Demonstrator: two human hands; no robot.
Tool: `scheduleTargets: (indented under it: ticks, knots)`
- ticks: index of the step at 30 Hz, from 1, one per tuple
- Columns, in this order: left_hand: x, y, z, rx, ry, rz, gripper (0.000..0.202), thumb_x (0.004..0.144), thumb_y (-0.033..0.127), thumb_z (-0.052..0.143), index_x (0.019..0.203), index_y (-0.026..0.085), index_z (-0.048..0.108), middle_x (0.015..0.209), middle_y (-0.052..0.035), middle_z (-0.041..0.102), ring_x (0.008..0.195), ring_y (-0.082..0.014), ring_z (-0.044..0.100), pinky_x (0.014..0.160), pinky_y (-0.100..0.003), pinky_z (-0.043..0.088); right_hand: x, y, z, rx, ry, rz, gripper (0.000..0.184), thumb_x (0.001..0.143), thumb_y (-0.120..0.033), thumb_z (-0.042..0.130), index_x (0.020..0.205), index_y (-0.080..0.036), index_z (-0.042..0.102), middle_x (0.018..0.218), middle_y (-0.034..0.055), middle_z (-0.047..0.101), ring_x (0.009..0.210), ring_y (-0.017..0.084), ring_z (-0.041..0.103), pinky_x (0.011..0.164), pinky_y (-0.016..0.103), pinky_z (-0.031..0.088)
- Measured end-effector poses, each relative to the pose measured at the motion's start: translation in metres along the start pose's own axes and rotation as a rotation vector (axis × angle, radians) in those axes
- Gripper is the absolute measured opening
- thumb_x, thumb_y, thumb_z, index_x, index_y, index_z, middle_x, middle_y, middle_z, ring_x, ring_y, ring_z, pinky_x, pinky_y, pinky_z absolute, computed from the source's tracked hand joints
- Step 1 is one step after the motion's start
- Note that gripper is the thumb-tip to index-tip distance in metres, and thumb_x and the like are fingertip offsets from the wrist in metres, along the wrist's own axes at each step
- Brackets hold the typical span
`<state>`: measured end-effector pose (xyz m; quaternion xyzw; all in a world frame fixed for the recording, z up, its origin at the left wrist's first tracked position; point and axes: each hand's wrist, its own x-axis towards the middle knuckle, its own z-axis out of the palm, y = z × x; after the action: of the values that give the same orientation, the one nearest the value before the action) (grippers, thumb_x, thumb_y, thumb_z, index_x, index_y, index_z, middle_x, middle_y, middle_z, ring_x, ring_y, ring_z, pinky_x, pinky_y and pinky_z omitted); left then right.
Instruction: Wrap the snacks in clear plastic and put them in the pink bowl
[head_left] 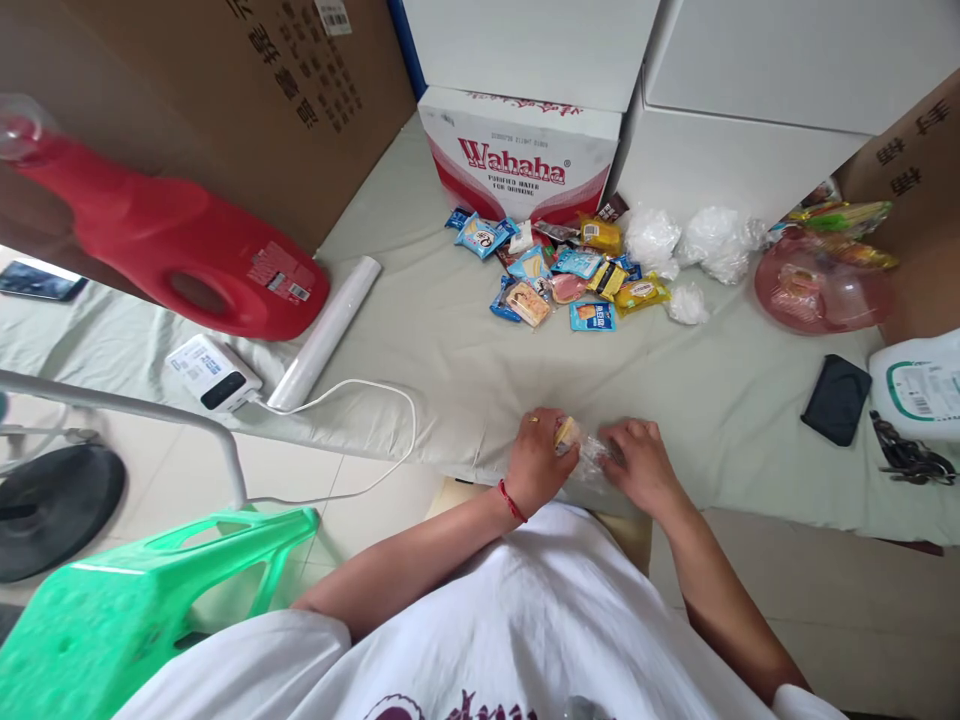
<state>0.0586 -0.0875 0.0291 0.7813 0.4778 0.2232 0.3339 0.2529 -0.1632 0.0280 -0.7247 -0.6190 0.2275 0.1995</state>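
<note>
At the table's front edge, my left hand point(538, 458) is closed around a small yellowish snack point(568, 434), mostly hidden by the fingers. Transparent plastic wrap point(589, 462) covers part of it and stretches towards the right. My right hand point(641, 462) pinches the other end of this wrap with curled fingers. Beyond both hands lies a pile of small packaged snacks point(576, 263) in blue, yellow and brown wrappers. Crumpled balls of transparent plastic point(651, 240) sit just right of the pile.
A Wahaha carton point(525, 155) stands behind the snacks. Leftward are a roll of plastic film point(324, 335), a red jug point(195, 245) and a cabled power bank point(214, 372). To the right are a pink bowl point(780, 290), a black phone-like object point(836, 400) and keys point(911, 455).
</note>
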Motion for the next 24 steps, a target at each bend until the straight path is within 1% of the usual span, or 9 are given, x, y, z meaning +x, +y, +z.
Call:
scheduleTargets:
  ticks: [1, 3, 8, 10, 12, 15, 19, 22, 24]
  knots:
    - [0.0, -0.001, 0.001, 0.036, 0.02, 0.062, 0.027, 0.084, 0.019, 0.067, 0.11, 0.019, 0.06, 0.104, -0.0091, 0.064, 0.099, -0.0256, 0.058, 0.086, -0.039, 0.05, -0.001, -0.002, 0.003, 0.018, -0.003, -0.002, 0.015, 0.086, -0.029, 0.064, 0.096, -0.023, 0.073, 0.104, 0.0118, 0.068, 0.105, 0.031, 0.053, 0.097, 0.048, 0.045]
    - [-0.001, -0.001, 0.004, 0.141, 0.038, 0.2, 0.024, 0.089, 0.02, 0.065, 0.112, 0.018, 0.061, 0.104, -0.0105, 0.064, 0.1, -0.0266, 0.056, 0.086, -0.04, 0.049, -0.002, -0.008, 0.01, 0.146, 0.025, 0.037, 0.012, 0.089, -0.029, 0.06, 0.085, -0.023, 0.069, 0.099, 0.0103, 0.068, 0.102, 0.029, 0.054, 0.095, 0.046, 0.045]
    - [0.0, -0.005, 0.021, 0.386, 0.1, 0.476, 0.028, 0.094, 0.013, 0.055, 0.121, 0.022, 0.062, 0.113, -0.0127, 0.066, 0.109, -0.0282, 0.057, 0.09, -0.045, 0.044, -0.004, -0.03, 0.023, 0.974, -0.004, 0.34, 0.031, 0.089, -0.057, 0.066, 0.089, -0.025, 0.066, 0.087, 0.003, 0.069, 0.083, 0.022, 0.061, 0.078, 0.036, 0.05]
    - [0.004, -0.007, 0.024, 0.345, 0.062, 0.535, 0.034, 0.089, 0.011, 0.057, 0.121, 0.021, 0.061, 0.121, -0.0151, 0.063, 0.114, -0.0304, 0.055, 0.093, -0.047, 0.043, -0.004, -0.035, 0.024, 1.238, 0.002, 0.418, 0.04, 0.085, -0.065, 0.069, 0.091, -0.025, 0.068, 0.093, 0.0033, 0.072, 0.085, 0.022, 0.064, 0.076, 0.035, 0.051]
    - [0.008, -0.01, 0.025, 0.184, -0.023, 0.608, 0.048, 0.079, 0.011, 0.059, 0.126, 0.019, 0.056, 0.123, -0.0168, 0.059, 0.117, -0.0332, 0.052, 0.096, -0.051, 0.044, -0.003, -0.038, 0.024, 1.372, 0.016, 0.459, 0.044, 0.083, -0.068, 0.071, 0.092, -0.025, 0.07, 0.096, 0.0038, 0.072, 0.087, 0.022, 0.065, 0.076, 0.034, 0.052]
    - [0.011, -0.012, 0.021, -0.153, -0.099, 0.691, 0.072, 0.068, 0.015, 0.057, 0.138, 0.017, 0.044, 0.124, -0.0168, 0.052, 0.12, -0.0352, 0.048, 0.102, -0.059, 0.044, 0.0, -0.04, 0.022, 1.39, 0.067, 0.506, 0.045, 0.077, -0.065, 0.079, 0.087, -0.023, 0.069, 0.087, 0.0018, 0.07, 0.083, 0.019, 0.063, 0.076, 0.032, 0.053]
    - [0.011, -0.011, 0.009, -0.47, -0.178, 0.541, 0.077, 0.071, 0.013, 0.055, 0.145, 0.02, 0.036, 0.131, -0.0156, 0.048, 0.121, -0.0317, 0.051, 0.102, -0.055, 0.048, 0.003, -0.041, 0.027, 1.352, 0.07, 0.551, 0.043, 0.072, -0.058, 0.087, 0.083, -0.021, 0.067, 0.08, -0.0005, 0.068, 0.079, 0.016, 0.063, 0.08, 0.03, 0.053]
    - [0.009, -0.007, -0.005, -0.501, -0.262, 0.504, 0.078, 0.077, 0.012, 0.055, 0.15, 0.022, 0.032, 0.139, -0.0163, 0.048, 0.126, -0.0311, 0.052, 0.105, -0.052, 0.048, 0.004, -0.036, 0.026, 1.306, 0.079, 0.562, 0.045, 0.07, -0.054, 0.088, 0.094, -0.022, 0.068, 0.084, 0.001, 0.071, 0.076, 0.017, 0.064, 0.077, 0.031, 0.053]
    - [0.008, -0.009, -0.016, -0.42, -0.237, 0.478, 0.072, 0.082, 0.013, 0.054, 0.151, 0.022, 0.033, 0.14, -0.0165, 0.05, 0.129, -0.0306, 0.052, 0.107, -0.051, 0.049, 0.009, -0.02, 0.01, 1.247, 0.173, 0.559, 0.052, 0.068, -0.05, 0.089, 0.108, -0.025, 0.067, 0.083, 0.0005, 0.072, 0.073, 0.017, 0.064, 0.073, 0.031, 0.053]
